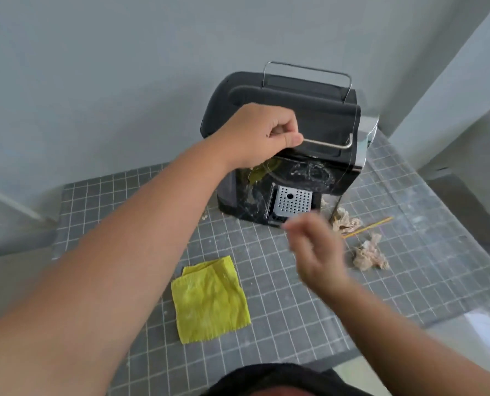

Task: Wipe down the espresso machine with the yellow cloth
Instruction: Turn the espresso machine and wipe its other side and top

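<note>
A black espresso machine stands at the back of a gridded grey mat, its glossy front smeared with white marks. My left hand grips the front metal bar on top of the machine, fingers and thumb curled round it. A folded yellow cloth lies flat on the mat in front of the machine, with no hand touching it. My right hand hovers blurred just in front of the perforated drip tray, fingers loosely curled, and seems to hold nothing.
The gridded mat covers the tabletop. Two crumpled beige paper wads and a thin yellow stick lie right of the machine. A grey wall rises behind. A second metal bar stands up at the machine's rear.
</note>
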A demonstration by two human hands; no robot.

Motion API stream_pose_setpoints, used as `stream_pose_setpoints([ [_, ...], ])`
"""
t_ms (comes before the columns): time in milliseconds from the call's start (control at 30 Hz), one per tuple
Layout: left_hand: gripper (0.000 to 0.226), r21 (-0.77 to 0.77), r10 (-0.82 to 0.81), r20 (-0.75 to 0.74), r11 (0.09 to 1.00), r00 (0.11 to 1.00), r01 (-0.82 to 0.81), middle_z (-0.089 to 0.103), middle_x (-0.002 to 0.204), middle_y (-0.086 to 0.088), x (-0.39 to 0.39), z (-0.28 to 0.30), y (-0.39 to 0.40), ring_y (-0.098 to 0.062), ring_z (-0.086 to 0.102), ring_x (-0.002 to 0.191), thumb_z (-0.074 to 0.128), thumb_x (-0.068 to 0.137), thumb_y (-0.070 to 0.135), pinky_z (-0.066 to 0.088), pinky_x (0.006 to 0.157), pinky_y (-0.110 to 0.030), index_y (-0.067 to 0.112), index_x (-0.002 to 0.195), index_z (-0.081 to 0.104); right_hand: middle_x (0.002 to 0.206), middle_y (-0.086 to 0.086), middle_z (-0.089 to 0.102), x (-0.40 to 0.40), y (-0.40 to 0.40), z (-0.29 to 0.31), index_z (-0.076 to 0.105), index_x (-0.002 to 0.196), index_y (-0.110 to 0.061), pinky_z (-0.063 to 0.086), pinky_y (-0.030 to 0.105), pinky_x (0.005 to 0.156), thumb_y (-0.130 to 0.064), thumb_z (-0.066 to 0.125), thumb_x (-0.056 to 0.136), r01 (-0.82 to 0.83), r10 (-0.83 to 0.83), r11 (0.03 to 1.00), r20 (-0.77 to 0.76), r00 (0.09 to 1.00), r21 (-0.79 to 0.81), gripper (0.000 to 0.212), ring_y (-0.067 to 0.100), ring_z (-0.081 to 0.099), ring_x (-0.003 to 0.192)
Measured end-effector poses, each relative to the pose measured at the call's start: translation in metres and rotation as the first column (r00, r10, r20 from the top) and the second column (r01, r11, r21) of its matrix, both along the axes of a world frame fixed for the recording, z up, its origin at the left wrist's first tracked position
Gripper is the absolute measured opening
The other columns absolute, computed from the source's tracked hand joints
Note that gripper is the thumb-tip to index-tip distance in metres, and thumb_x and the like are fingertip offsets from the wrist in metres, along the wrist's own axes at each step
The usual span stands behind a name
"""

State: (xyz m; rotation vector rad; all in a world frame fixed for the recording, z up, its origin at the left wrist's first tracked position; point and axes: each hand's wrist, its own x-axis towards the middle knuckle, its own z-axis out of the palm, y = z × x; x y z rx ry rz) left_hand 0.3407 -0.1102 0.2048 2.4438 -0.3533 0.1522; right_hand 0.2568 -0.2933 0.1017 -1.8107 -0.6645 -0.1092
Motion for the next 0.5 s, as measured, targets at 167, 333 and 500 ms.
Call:
stream_pose_setpoints([
  [167, 0.017, -0.012, 0.074, -0.006, 0.997, 0.997, -0.074, 0.065, 0.074, -0.006, -0.003, -0.001, -0.005, -0.014, 0.051, 0.061, 0.064, 0.089, 0.035, 0.045, 0.063, -0.025, 0.019, 0.082, 0.065, 0.133, 0.002, 0.042, -0.030, 0.027, -0.093, 0.039, 0.140, -0.028, 0.041, 0.037, 0.100, -0.048, 0.050, 0.092, -0.387, 0.146, 0.610, -0.381, 0.913, -0.692, 0.053, 0.015, 0.044, 0.116],
  [333, 0.018, -0.019, 0.109, -0.004, 0.994, 0.994, -0.109, 0.066, 0.078, -0.010, -0.007, 0.002, -0.008, -0.011, 0.051, 0.064, 0.064, 0.089, 0.036, 0.046, 0.065, -0.022, 0.019, 0.081, 0.065, 0.155, 0.004, 0.006, -0.045, 0.056, -0.115, 0.022, 0.147, -0.027, 0.018, 0.047, 0.114, -0.061, 0.052, 0.083, -0.311, 0.041, 0.395, -0.322, 0.946, -0.865, 0.079, 0.033, 0.015, 0.138],
  [500, 0.018, -0.007, 0.067, 0.006, 0.998, 0.998, -0.067, 0.060, 0.076, 0.005, -0.007, 0.001, -0.004, -0.002, 0.049, 0.066, 0.062, 0.091, 0.033, 0.042, 0.065, -0.020, 0.018, 0.082, 0.066, 0.146, 0.002, 0.022, -0.063, 0.070, -0.125, 0.034, 0.141, -0.025, 0.021, 0.042, 0.113, -0.046, 0.059, 0.081, -0.225, -0.134, 0.514, -0.336, 0.932, -0.828, 0.068, 0.029, 0.022, 0.134],
])
